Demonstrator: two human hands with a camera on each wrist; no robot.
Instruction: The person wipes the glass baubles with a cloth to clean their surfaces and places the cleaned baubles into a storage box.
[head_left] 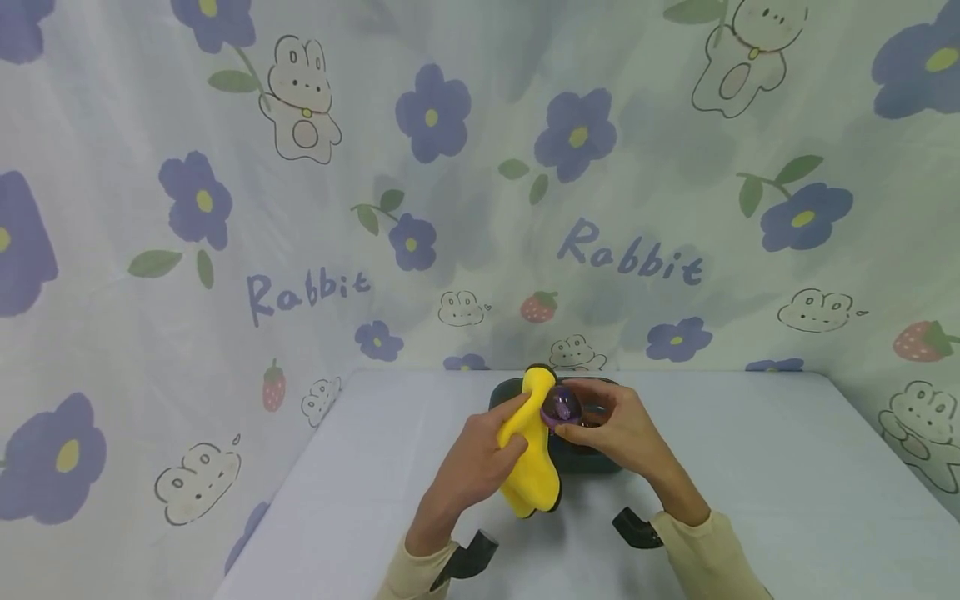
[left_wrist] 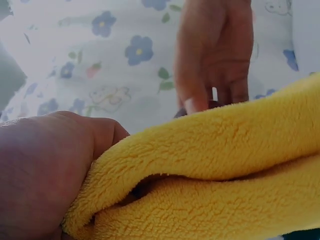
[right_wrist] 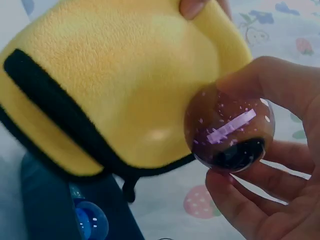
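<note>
My left hand [head_left: 480,457] grips a folded yellow plush cloth [head_left: 534,471] with black edging, which hangs down over the front of a dark box. In the left wrist view the cloth [left_wrist: 210,145] bulges in a thick fold beside the thumb. Between the thumb and fingers of my right hand [head_left: 626,425] is a clear purple ball [head_left: 562,406] with glittery specks. The right wrist view shows this ball [right_wrist: 230,131] close against the cloth; whether they touch I cannot tell.
The dark green box [head_left: 600,462] stands on the white table [head_left: 772,467], partly behind both hands. Inside it lies a clear blue ball [right_wrist: 92,220]. A curtain [head_left: 480,200] printed with flowers and rabbits hangs behind the table. Black wrist mounts [head_left: 476,554] sit at the sleeves.
</note>
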